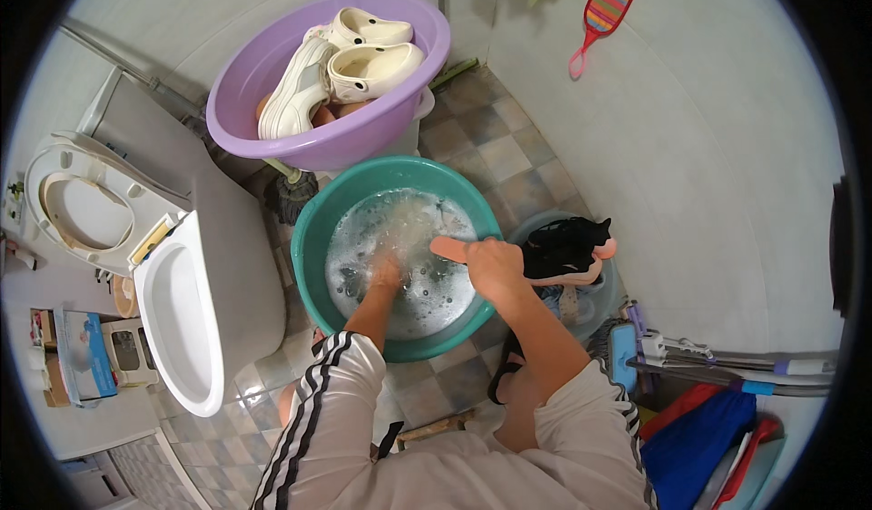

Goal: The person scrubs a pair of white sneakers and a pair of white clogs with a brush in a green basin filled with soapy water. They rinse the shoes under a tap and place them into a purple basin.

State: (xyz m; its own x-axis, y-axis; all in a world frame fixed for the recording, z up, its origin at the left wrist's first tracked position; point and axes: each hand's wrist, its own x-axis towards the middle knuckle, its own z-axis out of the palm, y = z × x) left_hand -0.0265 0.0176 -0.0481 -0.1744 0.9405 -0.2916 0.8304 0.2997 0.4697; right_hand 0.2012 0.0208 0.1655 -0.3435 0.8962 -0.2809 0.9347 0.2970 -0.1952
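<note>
A green plastic basin (pixel 396 352) on the tiled floor holds foamy, cloudy water (pixel 436 299). My left hand (pixel 385 269) reaches into this water; its fingers are under the surface, and whether they grip anything is hidden. Above the basin's right side, my right hand (pixel 493 265) is closed around an orange-pink handle-like piece (pixel 448 248), probably a brush, whose other end I cannot make out. Just right of that hand, a black shoe with a pink sole (pixel 562 248) rests on a pale, translucent basin (pixel 608 299) with other items in it.
A purple basin (pixel 221 125) with cream clogs (pixel 376 70) and a white shoe (pixel 296 91) stands beyond the green one. At left is a toilet (pixel 218 374) with its lid up; a grey mop head (pixel 296 196) lies between. Mop handles (pixel 736 367) and a blue cloth (pixel 702 435) are at right.
</note>
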